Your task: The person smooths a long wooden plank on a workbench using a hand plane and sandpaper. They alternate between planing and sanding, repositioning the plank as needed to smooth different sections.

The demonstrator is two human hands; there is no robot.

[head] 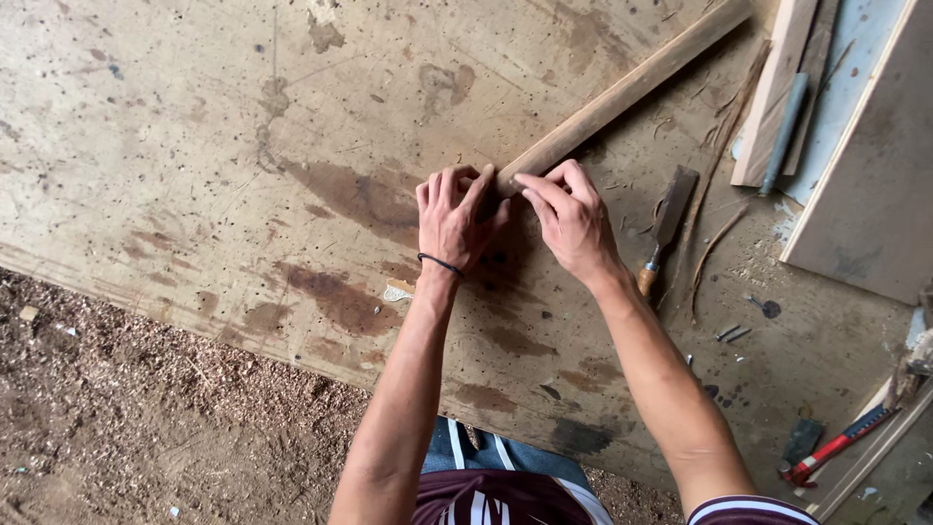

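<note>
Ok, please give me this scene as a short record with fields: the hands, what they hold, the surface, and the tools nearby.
surface: stained plywood board lying over ground covered in sawdust
left hand: left hand, fingers curled on the near end of the wooden stick, black band on the wrist
right hand: right hand, fingertips pressing the same end
stick: long, lying diagonally toward the top right
nearby tools: chisel with a wooden handle right of the hands; red-handled tool at the lower right
other: planks at the top right
</note>
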